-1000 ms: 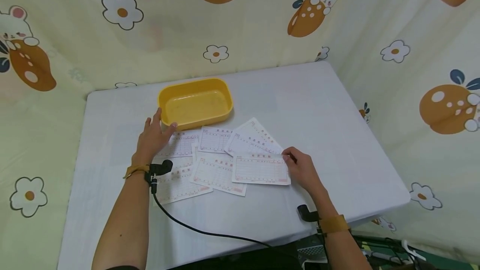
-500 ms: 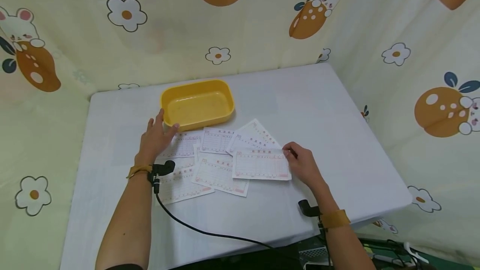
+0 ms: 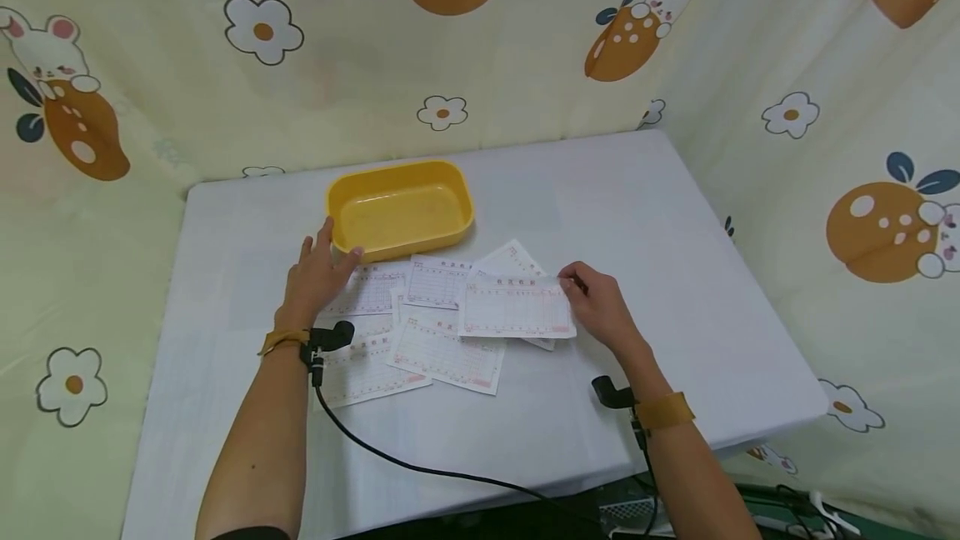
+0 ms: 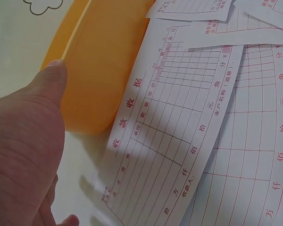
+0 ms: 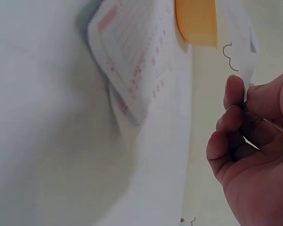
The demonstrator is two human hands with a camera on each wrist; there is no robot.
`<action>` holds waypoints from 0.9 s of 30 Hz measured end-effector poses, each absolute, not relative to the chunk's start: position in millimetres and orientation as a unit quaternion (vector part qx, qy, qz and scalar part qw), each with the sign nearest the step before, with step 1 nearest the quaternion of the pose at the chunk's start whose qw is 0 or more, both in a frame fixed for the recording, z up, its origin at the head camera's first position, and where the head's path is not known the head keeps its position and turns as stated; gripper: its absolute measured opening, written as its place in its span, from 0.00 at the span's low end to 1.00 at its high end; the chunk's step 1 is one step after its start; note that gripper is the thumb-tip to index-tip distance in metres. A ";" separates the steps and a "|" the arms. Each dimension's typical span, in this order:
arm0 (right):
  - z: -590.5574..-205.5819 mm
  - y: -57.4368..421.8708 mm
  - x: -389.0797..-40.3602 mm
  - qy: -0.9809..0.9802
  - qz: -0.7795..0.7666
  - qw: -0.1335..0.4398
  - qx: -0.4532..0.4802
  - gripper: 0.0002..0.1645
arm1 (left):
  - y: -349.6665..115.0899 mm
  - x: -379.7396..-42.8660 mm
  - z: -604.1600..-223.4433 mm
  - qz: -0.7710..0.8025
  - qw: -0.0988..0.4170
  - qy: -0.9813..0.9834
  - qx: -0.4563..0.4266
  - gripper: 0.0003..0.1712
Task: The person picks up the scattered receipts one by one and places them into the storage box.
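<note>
My right hand (image 3: 602,307) pinches a receipt slip (image 3: 516,308) by its right end between thumb and fingers, holding it raised over the other slips. In the right wrist view this held slip (image 5: 245,42) shows nearly edge-on above the fingertips. My left hand (image 3: 315,280) rests against the near left corner of a yellow plastic tray (image 3: 401,211), its thumb laid along the near side. The left wrist view shows the thumb touching the tray's wall (image 4: 104,70). Several printed receipt slips (image 3: 447,352) lie overlapping just in front of the tray.
A white-covered table (image 3: 645,215) carries everything. A patterned curtain (image 3: 337,65) hangs behind it and at both sides. A black cable (image 3: 420,467) runs from the left wrist camera across the table's front.
My right hand has lifted the receipt slip and moved it up and slightly left, away from its earlier place on the pile. The left hand stays at the tray's corner.
</note>
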State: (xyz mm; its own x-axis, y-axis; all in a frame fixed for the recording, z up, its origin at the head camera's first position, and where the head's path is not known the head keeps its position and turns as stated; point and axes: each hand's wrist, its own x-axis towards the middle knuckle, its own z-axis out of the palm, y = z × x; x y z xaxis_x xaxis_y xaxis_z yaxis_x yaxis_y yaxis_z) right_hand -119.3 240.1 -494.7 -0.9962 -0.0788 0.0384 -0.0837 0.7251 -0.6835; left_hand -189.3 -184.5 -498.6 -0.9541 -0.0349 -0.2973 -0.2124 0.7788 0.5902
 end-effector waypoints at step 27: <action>-476.2 208.1 -171.6 -0.920 0.379 0.044 0.091 0.10 | -185.9 -193.4 -502.2 0.308 0.120 0.943 -0.042 0.51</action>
